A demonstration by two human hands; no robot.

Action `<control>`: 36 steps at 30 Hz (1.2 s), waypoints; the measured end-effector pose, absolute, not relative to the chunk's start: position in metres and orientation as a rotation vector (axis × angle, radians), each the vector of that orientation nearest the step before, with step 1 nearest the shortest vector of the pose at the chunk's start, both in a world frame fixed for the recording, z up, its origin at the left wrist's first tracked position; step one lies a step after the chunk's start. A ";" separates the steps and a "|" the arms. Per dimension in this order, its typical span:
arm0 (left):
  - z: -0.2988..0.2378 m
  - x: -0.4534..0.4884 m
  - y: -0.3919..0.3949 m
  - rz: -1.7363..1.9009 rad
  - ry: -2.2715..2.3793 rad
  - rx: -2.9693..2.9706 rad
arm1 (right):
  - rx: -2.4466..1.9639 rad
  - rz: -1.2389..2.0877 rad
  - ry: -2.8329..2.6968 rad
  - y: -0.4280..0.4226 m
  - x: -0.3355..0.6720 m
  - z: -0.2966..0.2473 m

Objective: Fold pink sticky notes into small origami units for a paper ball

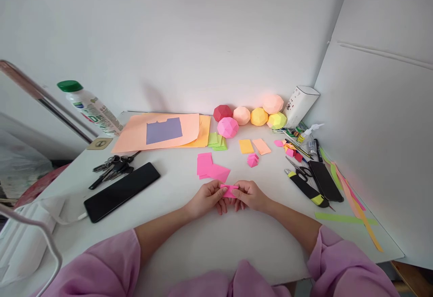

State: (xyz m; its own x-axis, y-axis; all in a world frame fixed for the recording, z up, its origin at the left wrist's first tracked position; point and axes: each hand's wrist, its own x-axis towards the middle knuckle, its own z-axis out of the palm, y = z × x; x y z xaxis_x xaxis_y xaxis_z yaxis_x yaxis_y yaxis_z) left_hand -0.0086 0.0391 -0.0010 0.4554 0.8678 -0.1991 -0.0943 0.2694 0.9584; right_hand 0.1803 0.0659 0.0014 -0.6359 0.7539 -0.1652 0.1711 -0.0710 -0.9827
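Observation:
A small folded pink paper piece [230,191] is pinched between my left hand [209,198] and my right hand [251,196], both closed on it, just above the white table [203,243]. Right behind the hands lie loose pink paper squares [210,168]. A small folded pink unit [252,160] sits a little farther back, beside two orange paper slips [254,146].
Several paper polyhedron balls [250,115] line the back wall. Large orange sheets with a purple piece [158,131] lie at back left, with keys [113,167] and a black phone [122,191]. Scissors [299,169], a cutter [307,190], pens and paper strips [348,197] fill the right side. A bottle [89,106] leans at left.

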 end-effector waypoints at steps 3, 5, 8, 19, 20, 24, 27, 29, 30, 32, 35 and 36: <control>-0.002 -0.008 0.040 0.777 0.872 1.105 | -0.997 1.759 -1.762 0.066 0.180 0.002; -0.002 -0.008 0.039 0.778 0.870 1.105 | -1.008 1.763 -1.755 0.066 0.180 0.002; -0.002 -0.009 0.039 0.779 0.868 1.102 | -1.025 1.767 -1.749 0.065 0.181 0.002; -0.001 -0.008 0.039 0.777 0.871 1.103 | -1.033 1.773 -1.742 0.066 0.180 0.003; -0.001 -0.008 0.039 0.778 0.872 1.102 | -1.030 1.775 -1.741 0.066 0.180 0.003; -0.002 -0.009 0.038 0.774 0.868 1.104 | -1.031 1.775 -1.740 0.066 0.180 0.003; -0.002 -0.009 0.038 0.772 0.863 1.107 | -1.043 1.779 -1.734 0.066 0.181 0.002; -0.001 -0.009 0.038 0.772 0.863 1.110 | -1.045 1.784 -1.731 0.066 0.181 0.002; -0.001 -0.009 0.038 0.771 0.865 1.112 | -1.044 1.786 -1.732 0.066 0.181 0.002; 0.000 -0.008 0.038 0.768 0.874 1.113 | -1.044 1.785 -1.737 0.066 0.181 0.001; 0.001 -0.008 0.038 0.769 0.881 1.108 | -1.036 1.782 -1.740 0.066 0.181 0.001; 0.001 -0.008 0.038 0.770 0.880 1.106 | -1.031 1.781 -1.740 0.066 0.181 0.001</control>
State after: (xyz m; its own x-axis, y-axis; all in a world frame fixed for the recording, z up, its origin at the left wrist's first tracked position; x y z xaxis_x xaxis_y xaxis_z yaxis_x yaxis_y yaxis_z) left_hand -0.0076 0.0384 0.0011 0.4515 0.8683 -0.2054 -0.0876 0.2722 0.9582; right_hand 0.1807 0.0662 0.0014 -0.6233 0.7554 -0.2020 0.1843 -0.1092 -0.9768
